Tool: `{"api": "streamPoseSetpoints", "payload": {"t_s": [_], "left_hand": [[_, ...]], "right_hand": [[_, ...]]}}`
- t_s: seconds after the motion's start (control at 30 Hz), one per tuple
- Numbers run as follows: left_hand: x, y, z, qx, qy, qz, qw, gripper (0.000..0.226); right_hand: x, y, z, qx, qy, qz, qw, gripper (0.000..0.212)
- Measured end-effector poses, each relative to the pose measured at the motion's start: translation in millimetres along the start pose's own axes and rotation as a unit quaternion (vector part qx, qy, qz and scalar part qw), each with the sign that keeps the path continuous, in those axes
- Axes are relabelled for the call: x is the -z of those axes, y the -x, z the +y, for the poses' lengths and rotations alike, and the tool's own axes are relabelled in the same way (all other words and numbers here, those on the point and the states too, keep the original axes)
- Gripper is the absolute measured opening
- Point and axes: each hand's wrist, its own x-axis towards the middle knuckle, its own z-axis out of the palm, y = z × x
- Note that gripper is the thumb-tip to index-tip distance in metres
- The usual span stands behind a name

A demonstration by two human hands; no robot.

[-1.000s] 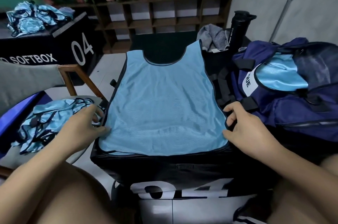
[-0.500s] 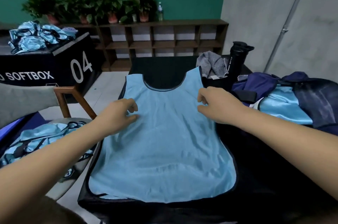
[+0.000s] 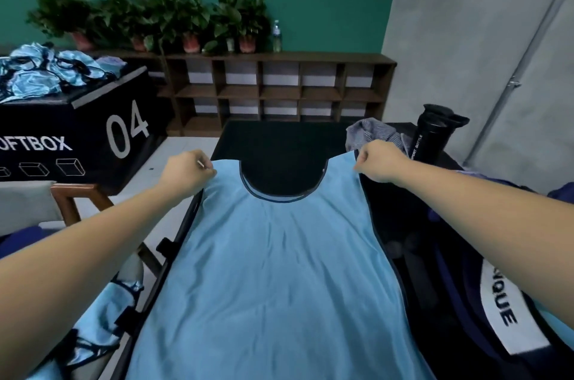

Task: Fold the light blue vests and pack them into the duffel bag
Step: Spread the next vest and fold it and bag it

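On the box, left hand and right hand pinch the vest shoulders, neckline pointing away.

Left hand and right hand apparently pinch the shoulder straps of a flat light blue vest.

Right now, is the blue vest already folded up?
No, the light blue vest lies spread out flat on the black box, with the left hand and right hand each pinching a shoulder strap.
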Motion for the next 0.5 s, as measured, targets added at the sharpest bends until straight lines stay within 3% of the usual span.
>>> {"api": "streamPoseSetpoints", "payload": {"t_s": [0.17, 0.5], "left_hand": [[-12.8, -45.4, -25.2, 0.075, 0.017, 0.018, 0.997, 0.024], [-39.7, -86.6, -40.7, 0.186, 0.134, -0.046, 0.972, 0.031]], "right_hand": [[-19.4, -34.7, 11.1, -0.032, -0.070, 0.031, 0.997, 0.018], [-36.3, -62.6, 17.1, -0.158, -0.234, 0.029, 0.959, 0.039]]}}
